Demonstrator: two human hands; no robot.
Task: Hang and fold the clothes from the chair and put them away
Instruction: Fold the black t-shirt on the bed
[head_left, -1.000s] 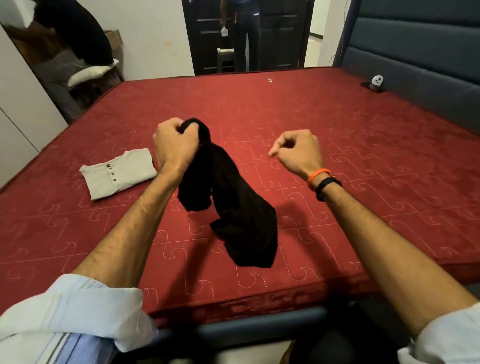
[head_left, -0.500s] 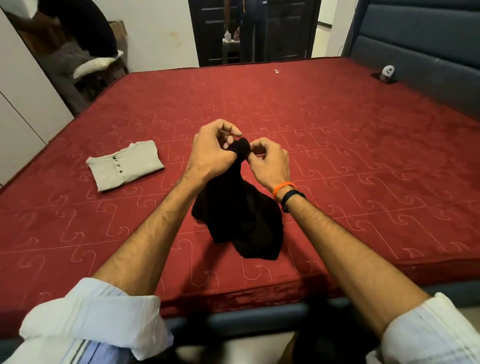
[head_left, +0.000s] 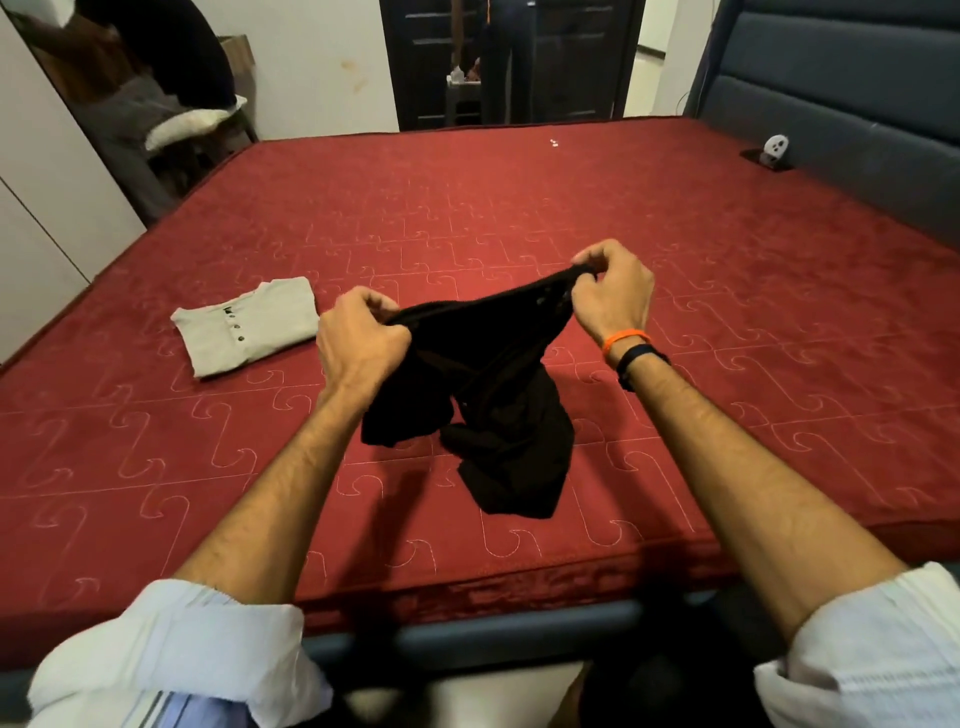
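Note:
A black garment (head_left: 493, 395) hangs in the air above the red bed (head_left: 675, 270). My left hand (head_left: 361, 338) grips one end of its top edge. My right hand (head_left: 610, 293) pinches the other end, a little higher and farther out. The edge is stretched between them and the rest droops, its lower end touching the mattress. A folded beige buttoned shirt (head_left: 247, 325) lies flat on the bed to the left of my left hand. At the far left stands the chair (head_left: 197, 124) with dark and light clothes piled on it.
A white cupboard door (head_left: 47, 208) runs along the left wall. A grey padded headboard (head_left: 841, 104) lines the right side, with a small white object (head_left: 775, 148) at its foot. Dark wardrobe doors (head_left: 509, 62) stand beyond the bed.
My hands, together at the bunched top of the black garment half a second ago, have pulled apart and stretched its edge wide. A second ago only my left hand held it.

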